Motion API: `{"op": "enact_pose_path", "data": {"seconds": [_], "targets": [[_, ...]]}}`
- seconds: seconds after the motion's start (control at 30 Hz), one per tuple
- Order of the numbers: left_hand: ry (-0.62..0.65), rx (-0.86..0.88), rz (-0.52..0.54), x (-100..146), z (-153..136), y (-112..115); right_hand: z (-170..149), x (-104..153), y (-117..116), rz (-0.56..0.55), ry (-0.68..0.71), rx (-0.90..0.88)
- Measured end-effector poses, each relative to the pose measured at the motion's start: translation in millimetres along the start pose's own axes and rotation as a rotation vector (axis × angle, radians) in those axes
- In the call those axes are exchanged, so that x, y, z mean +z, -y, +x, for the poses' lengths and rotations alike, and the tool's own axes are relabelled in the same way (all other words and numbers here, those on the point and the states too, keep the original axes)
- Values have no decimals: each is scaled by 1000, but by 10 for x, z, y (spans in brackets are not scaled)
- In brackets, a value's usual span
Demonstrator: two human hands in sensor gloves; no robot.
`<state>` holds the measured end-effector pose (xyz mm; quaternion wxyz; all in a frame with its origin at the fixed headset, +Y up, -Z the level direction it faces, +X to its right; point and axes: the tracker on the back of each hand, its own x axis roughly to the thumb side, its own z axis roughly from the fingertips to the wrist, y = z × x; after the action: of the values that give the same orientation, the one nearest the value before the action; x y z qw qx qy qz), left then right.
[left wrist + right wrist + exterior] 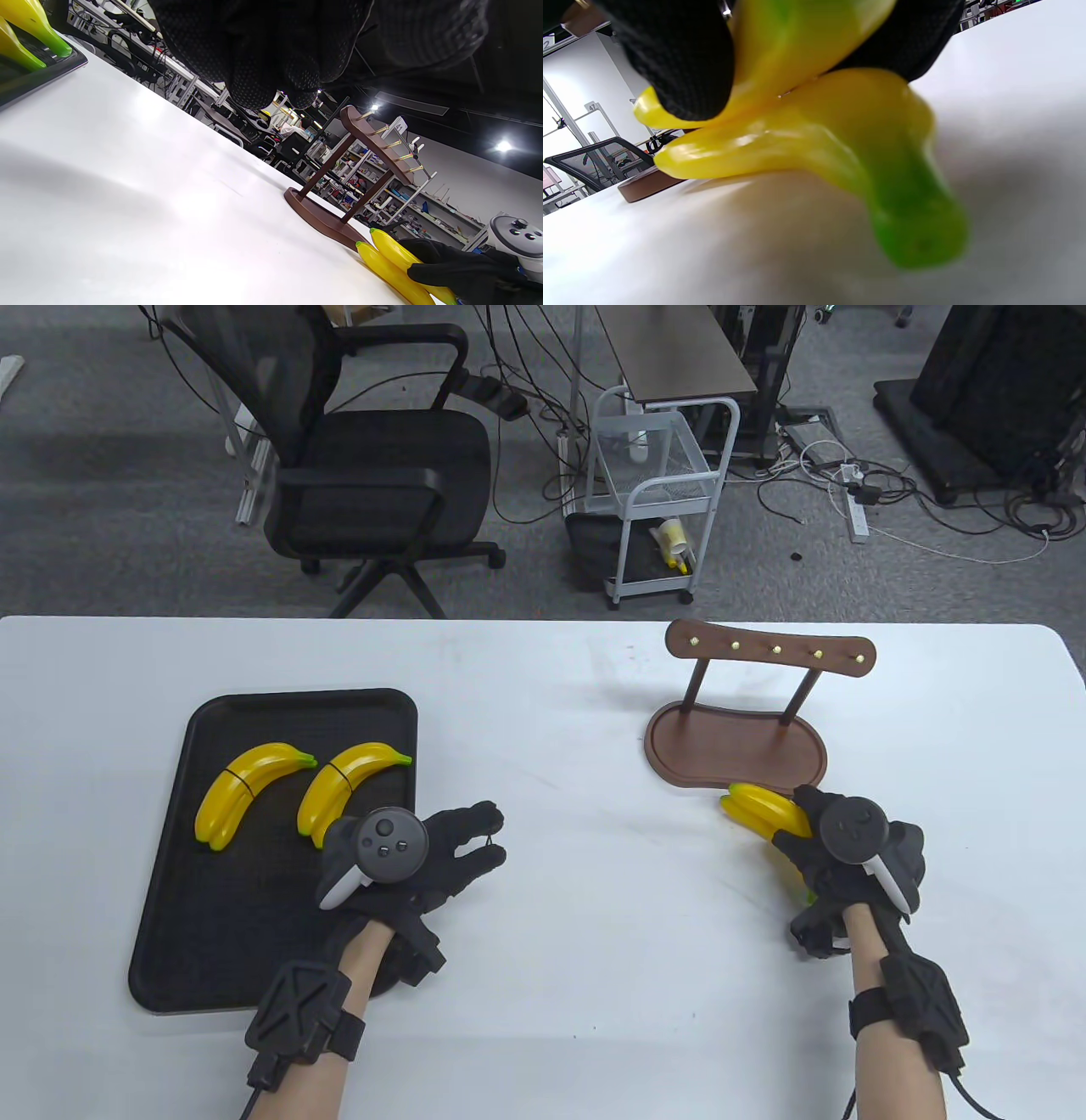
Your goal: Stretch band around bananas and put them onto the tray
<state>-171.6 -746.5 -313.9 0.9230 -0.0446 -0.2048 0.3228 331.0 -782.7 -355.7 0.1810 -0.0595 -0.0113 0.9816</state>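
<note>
White table (543, 712) carries a black tray (170, 899) at the left and a wooden peg rack (736, 738) at the right. Two banded banana pairs (246, 793) already lie on the tray. The right hand (836, 861) grips a third pair of bananas (764, 810) just in front of the rack base, its fingers curled over them. The left hand (441, 848) hovers beside the tray corner and appears to pinch a thin band (490, 838) between thumb and fingertip. The band's full outline cannot be made out.

Recommended procedure: keep both bananas pressed flush together with the right hand. Open the band wide with the left fingers, slide it over the free tips, and seat it at mid-length before releasing tension.
</note>
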Motion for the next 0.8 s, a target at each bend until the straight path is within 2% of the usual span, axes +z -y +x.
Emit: {"op": "enact_pose_path", "data": {"seconds": [0.8], "targets": [[5,6,-1,3,-1,-2,61,-41,-115,75,-27,129]]}}
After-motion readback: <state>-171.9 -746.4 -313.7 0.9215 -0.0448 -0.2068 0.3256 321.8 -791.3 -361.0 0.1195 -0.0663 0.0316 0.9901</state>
